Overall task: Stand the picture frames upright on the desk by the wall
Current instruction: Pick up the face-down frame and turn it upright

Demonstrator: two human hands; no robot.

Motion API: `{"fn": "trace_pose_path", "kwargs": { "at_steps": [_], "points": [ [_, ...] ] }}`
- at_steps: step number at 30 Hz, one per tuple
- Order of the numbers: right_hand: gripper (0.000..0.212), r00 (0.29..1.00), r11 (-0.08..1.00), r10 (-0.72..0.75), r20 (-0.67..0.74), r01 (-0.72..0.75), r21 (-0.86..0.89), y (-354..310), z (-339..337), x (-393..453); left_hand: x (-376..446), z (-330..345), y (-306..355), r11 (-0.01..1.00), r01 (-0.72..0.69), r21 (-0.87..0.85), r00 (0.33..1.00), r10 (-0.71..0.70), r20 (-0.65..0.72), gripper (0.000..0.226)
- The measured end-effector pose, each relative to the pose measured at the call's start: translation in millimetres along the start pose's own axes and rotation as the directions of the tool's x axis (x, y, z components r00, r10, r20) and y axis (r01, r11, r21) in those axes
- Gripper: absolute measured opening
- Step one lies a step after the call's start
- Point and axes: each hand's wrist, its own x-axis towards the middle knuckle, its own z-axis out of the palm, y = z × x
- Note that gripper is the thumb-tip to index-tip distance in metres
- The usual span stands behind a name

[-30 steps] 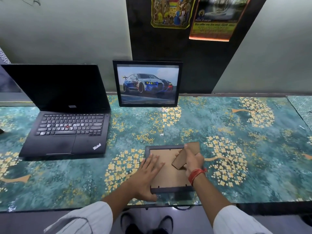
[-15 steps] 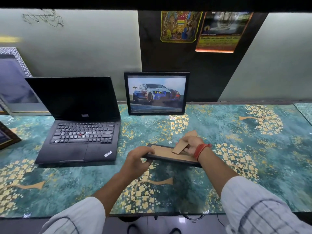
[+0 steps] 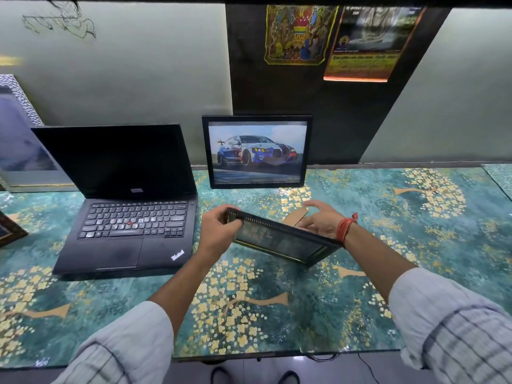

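Item: dark picture frame (image 3: 282, 239), tilted above the worktop (image 3: 388, 245), left hand (image 3: 219, 228) pinching one corner, right hand (image 3: 321, 223) loosely behind by the cardboard stand (image 3: 296, 216); risk: one-corner grip may slip, dropping it.

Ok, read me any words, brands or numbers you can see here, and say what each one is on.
Laptop palm rest, white slanted logo: too blurred to read.
Laptop screen bezel, small badge: unreadable.
Left poster: script too blurred.
Right poster orange band: lines of script, too small.
Car frame, held frame: no text.
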Motion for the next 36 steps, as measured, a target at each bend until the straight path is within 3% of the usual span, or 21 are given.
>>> {"fn": "trace_pose_path", "kwargs": {
  "at_steps": [3, 6, 12, 19, 22, 24, 27, 29, 32, 36],
  "points": [
    [0.037, 0.995, 0.946, -0.056, 0.081, 0.079, -0.316, 5, 2, -5, 7, 1, 14, 0.999, -0.028, -0.027, 0.999, 0.029, 0.030, 0.012],
    [0.025, 0.981, 0.903, -0.076, 0.179, 0.144, -0.404, 13, 5, -6, 14, 2, 27, 0.998, -0.067, -0.014, 0.997, 0.067, 0.047, 0.011],
    [0.026, 0.966, 0.968, -0.094, 0.241, 0.145, -0.206, 27, 9, -1, 23, 3, 42, 0.990, -0.136, -0.029, 0.990, 0.137, 0.021, 0.029],
    [0.025, 0.953, 0.978, -0.062, 0.298, -0.001, 0.206, 52, 0, -6, 19, 14, 38, 0.977, -0.212, 0.002, 0.971, 0.210, 0.110, 0.045],
    [0.033, 0.961, 0.946, -0.111, 0.252, 0.025, 0.323, 62, -4, -12, 12, 22, 44, 0.952, -0.293, 0.085, 0.950, 0.280, 0.138, 0.045],
    [0.034, 0.966, 0.931, -0.128, 0.223, 0.040, 0.362, 68, -7, -16, 10, 23, 43, 0.941, -0.286, 0.182, 0.950, 0.254, 0.181, 0.056],
    [0.026, 0.963, 0.929, -0.152, 0.224, 0.061, 0.366, 77, -12, -14, 9, 23, 29, 0.871, -0.155, 0.466, 0.986, 0.110, 0.123, 0.077],
    [0.021, 0.959, 0.945, -0.187, 0.211, 0.116, 0.307, 80, -16, -8, 7, 26, 18, 0.837, -0.067, 0.543, 0.997, 0.038, 0.064, 0.087],
    [0.041, 0.954, 0.953, -0.182, 0.237, 0.111, 0.283, 83, -14, -6, 2, 26, 15, 0.965, 0.077, 0.250, 0.992, -0.098, 0.075, 0.095],
    [0.024, 0.966, 0.919, -0.177, 0.188, 0.094, 0.383, 83, -14, -15, -9, 30, 9, 0.993, 0.100, 0.067, 0.995, -0.101, 0.011, 0.094]
  ]
}}
